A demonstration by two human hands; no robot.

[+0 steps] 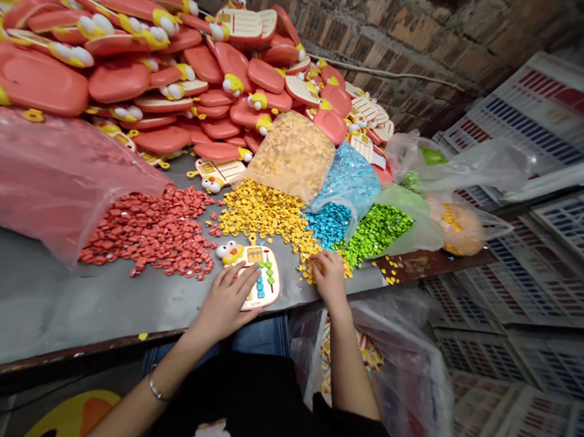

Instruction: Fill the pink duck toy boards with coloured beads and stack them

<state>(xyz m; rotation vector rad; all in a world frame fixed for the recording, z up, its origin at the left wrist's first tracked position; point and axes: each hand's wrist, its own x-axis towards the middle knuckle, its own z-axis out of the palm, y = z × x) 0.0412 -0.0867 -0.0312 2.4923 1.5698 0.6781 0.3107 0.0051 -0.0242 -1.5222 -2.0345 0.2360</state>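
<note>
Toy (pixel 264 279) under left fingers (pixel 244 285), slightly apart, right fingers (pixel 323 260) at yellow pieces (pixel 262 213), grip unclear

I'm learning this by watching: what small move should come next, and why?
Probably bring yellow pieces to the toy board: the right hand is among them, while the left hand rests on the board, which carries blue pieces and green pieces.

One head-worn camera gives the view, looking forward and steeply down from above the wearer's shirt (pixel 271 402), which fills the bottom edge. The left hand (pixel 225 298) and right hand (pixel 330 279) fall near the middle, at close range. The view is wide, taking in the table (pixel 25 294), its front edge slanting up rightward, the brick wall (pixel 382 36) beyond and crates (pixel 530 114) at the right.
</note>
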